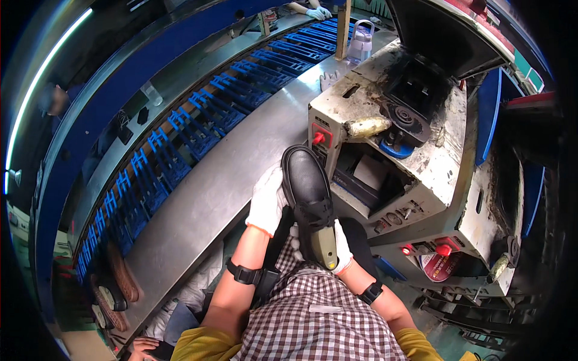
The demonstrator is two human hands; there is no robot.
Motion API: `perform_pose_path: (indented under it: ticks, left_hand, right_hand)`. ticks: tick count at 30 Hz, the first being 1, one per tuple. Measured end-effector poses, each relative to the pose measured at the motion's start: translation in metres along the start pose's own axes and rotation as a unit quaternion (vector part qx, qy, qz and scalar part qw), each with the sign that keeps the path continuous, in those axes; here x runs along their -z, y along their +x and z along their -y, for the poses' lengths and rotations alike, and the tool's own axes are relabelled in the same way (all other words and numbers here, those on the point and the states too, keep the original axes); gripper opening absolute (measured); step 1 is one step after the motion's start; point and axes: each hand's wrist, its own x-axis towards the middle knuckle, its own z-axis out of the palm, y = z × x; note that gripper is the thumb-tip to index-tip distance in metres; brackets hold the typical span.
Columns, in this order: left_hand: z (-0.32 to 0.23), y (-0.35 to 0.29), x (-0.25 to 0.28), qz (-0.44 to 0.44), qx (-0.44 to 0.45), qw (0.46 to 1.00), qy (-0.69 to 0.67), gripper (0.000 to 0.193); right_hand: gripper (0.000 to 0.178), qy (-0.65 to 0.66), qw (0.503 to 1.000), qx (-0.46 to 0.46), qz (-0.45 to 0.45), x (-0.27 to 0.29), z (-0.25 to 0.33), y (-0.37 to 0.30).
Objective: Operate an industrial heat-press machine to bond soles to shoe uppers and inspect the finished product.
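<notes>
A black leather shoe [307, 177] is held upright in front of my apron, toe pointing away from me. An olive-green shoe last [324, 245] fills its heel opening. My left hand [268, 201], in a white glove with an orange cuff, grips the shoe's left side near the toe. Around the heel end closes my right hand [343, 248], also white-gloved and partly hidden behind the shoe and last. Just beyond the toe stands a stained, cream-coloured machine [355, 201] with a red switch [322, 138] and a wrapped handle [367, 127].
A steel bench [241, 162] curves along the left beside a conveyor of blue racks [201, 114]. Brown shoe soles [122, 274] lie at its near end. A bottle [360, 43] stands behind the machine. A second machine [475, 222] is right; a co-worker's blue-gloved hand [319, 12] is far off.
</notes>
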Motion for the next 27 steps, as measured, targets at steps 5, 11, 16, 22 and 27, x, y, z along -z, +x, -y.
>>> perform_pose_path:
  ticks: [5,11,16,22,27]
  left_hand:
    - [0.015,0.003,0.019,-0.031,0.02,0.999,-0.018,0.04]
    - [0.028,-0.007,0.033,0.034,0.0,0.997,-0.076,0.046]
    - [0.033,-0.025,0.003,0.109,0.008,0.986,-0.128,0.052]
    - [0.048,-0.036,-0.054,0.217,0.035,0.966,-0.133,0.053]
    - [0.05,-0.044,-0.128,0.259,0.061,0.961,-0.074,0.06]
  right_hand:
    - [0.081,0.026,0.999,-0.009,0.03,0.017,0.0,0.004]
    - [0.081,0.02,0.999,-0.012,0.047,0.026,0.0,0.007]
    - [0.083,-0.05,0.996,0.019,0.073,0.038,0.022,-0.016]
    - [0.076,-0.143,0.974,0.147,-0.097,0.062,0.05,-0.075]
    - [0.055,-0.262,0.926,0.265,-0.068,-0.026,0.036,-0.111]
